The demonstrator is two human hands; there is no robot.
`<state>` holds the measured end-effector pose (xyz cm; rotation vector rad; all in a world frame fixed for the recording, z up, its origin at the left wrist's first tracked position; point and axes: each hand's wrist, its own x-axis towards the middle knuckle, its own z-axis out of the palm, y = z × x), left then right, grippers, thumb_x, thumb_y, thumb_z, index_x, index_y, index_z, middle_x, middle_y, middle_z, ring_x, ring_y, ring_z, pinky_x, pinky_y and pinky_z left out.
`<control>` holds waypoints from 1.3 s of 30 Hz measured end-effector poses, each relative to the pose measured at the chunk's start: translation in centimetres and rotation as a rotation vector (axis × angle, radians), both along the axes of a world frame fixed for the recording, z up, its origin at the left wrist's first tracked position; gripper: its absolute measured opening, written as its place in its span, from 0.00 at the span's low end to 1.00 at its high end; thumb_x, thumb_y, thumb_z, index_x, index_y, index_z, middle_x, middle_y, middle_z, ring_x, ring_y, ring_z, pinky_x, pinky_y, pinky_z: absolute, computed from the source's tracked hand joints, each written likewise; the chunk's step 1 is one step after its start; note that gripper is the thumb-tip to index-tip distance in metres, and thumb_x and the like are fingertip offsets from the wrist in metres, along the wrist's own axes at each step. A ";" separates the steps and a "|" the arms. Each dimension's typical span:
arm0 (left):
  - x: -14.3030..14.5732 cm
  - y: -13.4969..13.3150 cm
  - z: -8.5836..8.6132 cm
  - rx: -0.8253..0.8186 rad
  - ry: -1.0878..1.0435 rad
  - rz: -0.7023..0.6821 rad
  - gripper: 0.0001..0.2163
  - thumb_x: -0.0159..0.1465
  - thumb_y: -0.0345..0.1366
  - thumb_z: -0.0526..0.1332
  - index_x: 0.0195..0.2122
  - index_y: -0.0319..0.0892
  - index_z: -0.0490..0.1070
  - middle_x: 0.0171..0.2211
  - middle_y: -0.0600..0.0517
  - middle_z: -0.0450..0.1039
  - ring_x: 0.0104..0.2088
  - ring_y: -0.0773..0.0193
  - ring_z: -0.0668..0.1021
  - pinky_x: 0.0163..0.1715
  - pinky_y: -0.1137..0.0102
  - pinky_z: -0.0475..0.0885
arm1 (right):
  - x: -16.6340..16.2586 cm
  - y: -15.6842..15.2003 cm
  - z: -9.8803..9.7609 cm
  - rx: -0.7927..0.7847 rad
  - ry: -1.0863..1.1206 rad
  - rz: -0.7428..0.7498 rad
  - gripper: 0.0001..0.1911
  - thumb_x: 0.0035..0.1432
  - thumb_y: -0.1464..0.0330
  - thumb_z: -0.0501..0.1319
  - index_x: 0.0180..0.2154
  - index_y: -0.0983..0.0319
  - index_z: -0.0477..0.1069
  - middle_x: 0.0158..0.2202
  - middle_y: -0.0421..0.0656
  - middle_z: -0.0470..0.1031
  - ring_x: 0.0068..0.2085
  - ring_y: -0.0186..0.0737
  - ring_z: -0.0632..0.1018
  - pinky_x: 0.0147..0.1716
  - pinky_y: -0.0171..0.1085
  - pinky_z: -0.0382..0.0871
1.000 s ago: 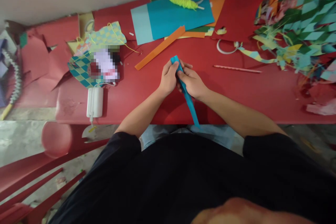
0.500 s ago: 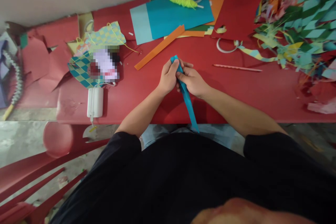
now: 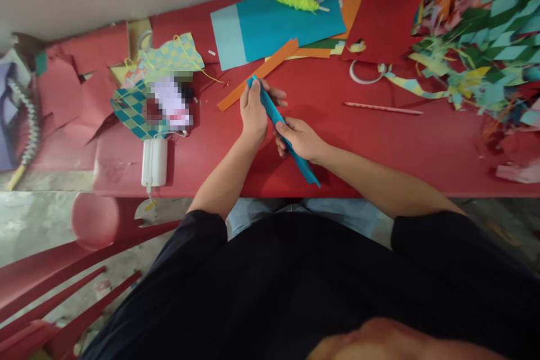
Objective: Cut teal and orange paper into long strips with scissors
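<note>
A long blue paper strip (image 3: 272,115) lies slanted over the red table (image 3: 379,146), from upper left to lower right. My left hand (image 3: 253,109) pinches its far end, fingers closed around it. My right hand (image 3: 298,139) grips the strip near its middle, thumb on top. The strip's near end pokes out past my right hand towards the table's front edge.
An orange strip (image 3: 258,74) lies just beyond my left hand. Behind it are blue sheets (image 3: 274,28) with yellow-green yarn (image 3: 295,0), a red sheet (image 3: 388,5) and tape rolls (image 3: 365,76). A pink pencil (image 3: 382,108) lies to the right; woven paper pieces (image 3: 476,28) are heaped far right. A white device (image 3: 154,162) sits left.
My hands have drawn apart along the blue strip. The left hand moved up and left with the strip's end; the strip now lies flatter and more slanted.
</note>
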<state>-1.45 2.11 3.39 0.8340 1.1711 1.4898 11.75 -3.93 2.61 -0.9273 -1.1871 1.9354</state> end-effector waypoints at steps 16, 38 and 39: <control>-1.3 1.8 -1.2 0.002 -0.042 0.170 0.23 0.75 0.66 0.55 0.46 0.51 0.70 0.23 0.60 0.67 0.19 0.70 0.71 0.27 0.70 0.70 | -0.5 -0.3 0.2 -0.100 -0.088 0.056 0.23 0.80 0.51 0.57 0.36 0.61 0.68 0.19 0.38 0.71 0.19 0.35 0.75 0.19 0.32 0.71; 1.1 -0.7 -2.1 -0.036 -0.134 -0.202 0.27 0.75 0.65 0.56 0.36 0.45 0.66 0.37 0.50 0.84 0.35 0.61 0.89 0.33 0.71 0.81 | 0.1 0.9 0.5 0.013 -0.126 -0.101 0.28 0.72 0.42 0.66 0.36 0.59 0.66 0.22 0.39 0.74 0.22 0.36 0.79 0.20 0.33 0.74; 0.9 -0.2 -2.2 -0.037 -0.144 -0.152 0.27 0.76 0.65 0.55 0.35 0.44 0.66 0.38 0.49 0.84 0.44 0.57 0.90 0.40 0.67 0.83 | 0.0 0.8 0.5 0.005 -0.122 -0.080 0.28 0.73 0.44 0.65 0.35 0.59 0.65 0.22 0.39 0.74 0.22 0.36 0.80 0.21 0.33 0.75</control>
